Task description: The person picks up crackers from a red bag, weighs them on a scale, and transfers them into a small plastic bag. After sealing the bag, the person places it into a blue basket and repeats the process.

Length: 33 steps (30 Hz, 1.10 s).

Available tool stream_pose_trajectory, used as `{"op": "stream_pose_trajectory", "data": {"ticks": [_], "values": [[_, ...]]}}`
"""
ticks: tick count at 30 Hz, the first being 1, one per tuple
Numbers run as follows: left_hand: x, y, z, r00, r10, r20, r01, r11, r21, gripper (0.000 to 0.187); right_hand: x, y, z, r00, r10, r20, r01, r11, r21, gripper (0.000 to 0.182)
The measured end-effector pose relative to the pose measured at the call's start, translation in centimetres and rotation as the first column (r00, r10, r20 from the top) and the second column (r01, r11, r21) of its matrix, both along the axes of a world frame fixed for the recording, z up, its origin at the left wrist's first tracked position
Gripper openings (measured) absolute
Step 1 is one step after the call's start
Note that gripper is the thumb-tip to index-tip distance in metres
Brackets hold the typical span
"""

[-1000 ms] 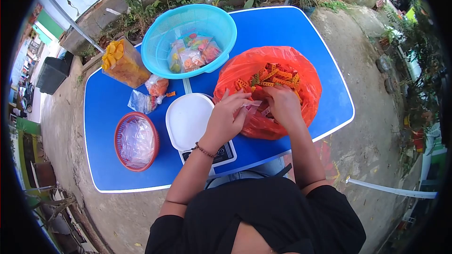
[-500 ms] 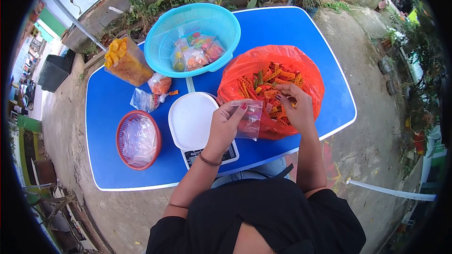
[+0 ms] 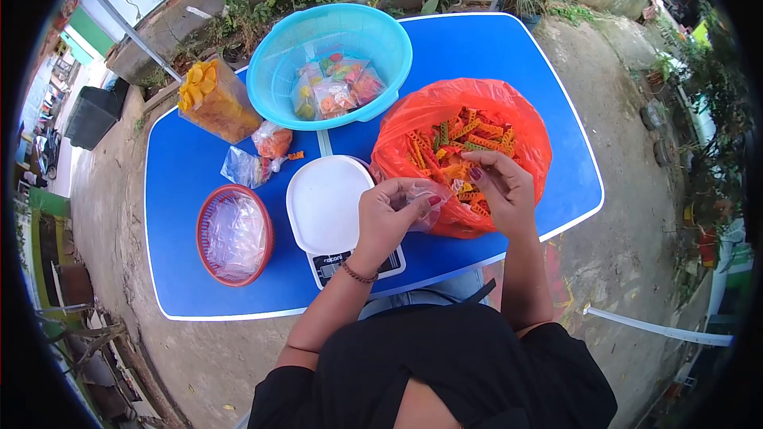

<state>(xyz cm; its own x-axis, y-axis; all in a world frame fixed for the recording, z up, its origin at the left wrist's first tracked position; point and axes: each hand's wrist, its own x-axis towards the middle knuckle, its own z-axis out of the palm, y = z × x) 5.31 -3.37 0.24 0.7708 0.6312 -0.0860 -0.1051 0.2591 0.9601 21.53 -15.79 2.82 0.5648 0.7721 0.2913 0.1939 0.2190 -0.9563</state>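
A small clear plastic bag [image 3: 430, 218] is pinched in my left hand [image 3: 389, 214], its mouth facing the snacks and its film crumpled around my fingertips. My right hand [image 3: 510, 195] is over the red plastic bag [image 3: 520, 115], fingers curled toward the thumb in a pinch; what is between them, if anything, is hidden. Inside the red bag lie many ladder-shaped crackers [image 3: 477, 133], orange with some green. Just left of my left hand is a white kitchen scale [image 3: 324, 202] with a bare square platform.
A turquoise basket [image 3: 262, 71] at the back holds several filled packets [image 3: 334, 97]. To the left are a bag of yellow chips [image 3: 218, 99], small packed bags [image 3: 272, 141] and a red basket [image 3: 266, 226] of clear bags. All stand on a blue table [image 3: 179, 270].
My left hand has turned slightly and moved right, so the clear bag now bunches at its fingertips instead of hanging flat. My right hand has lowered slightly and curled over the crackers.
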Motion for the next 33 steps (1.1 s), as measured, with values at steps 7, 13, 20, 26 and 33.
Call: {"op": "stream_pose_trajectory", "data": {"ticks": [7, 13, 20, 26, 33], "values": [[-0.1, -0.1, -0.5, 0.998, -0.05, -0.034, 0.054, 0.993, 0.108, 0.033, -0.4, -0.2, 1.9, 0.926, 0.166, 0.339, -0.084, 0.966, -0.244, 0.031], [-0.2, -0.4, -0.3, 0.993, -0.103, 0.052, 0.103, 0.995, 0.007, 0.032, -0.7, 0.1, 2.0, 0.961, 0.106, 0.256, -0.063, 0.983, -0.17, 0.026], [-0.5, 0.1, -0.8, 0.991, -0.108, 0.085, 0.12, 0.981, -0.152, 0.031, -0.8, 0.2, 0.4, 0.995, 0.071, 0.073, -0.071, 0.997, 0.001, 0.023], [-3.6, 1.3, -0.9, 1.0, -0.022, 0.008, 0.021, 0.994, 0.106, 0.031, -3.5, 2.0, 0.0, 0.96, 0.089, 0.264, -0.061, 0.992, -0.111, 0.024], [-10.2, 3.4, 0.9, 0.933, 0.188, -0.307, -0.137, 0.974, 0.18, 0.022, -8.1, 6.5, -2.1, 0.925, 0.187, 0.332, -0.112, 0.966, -0.233, 0.022]]}}
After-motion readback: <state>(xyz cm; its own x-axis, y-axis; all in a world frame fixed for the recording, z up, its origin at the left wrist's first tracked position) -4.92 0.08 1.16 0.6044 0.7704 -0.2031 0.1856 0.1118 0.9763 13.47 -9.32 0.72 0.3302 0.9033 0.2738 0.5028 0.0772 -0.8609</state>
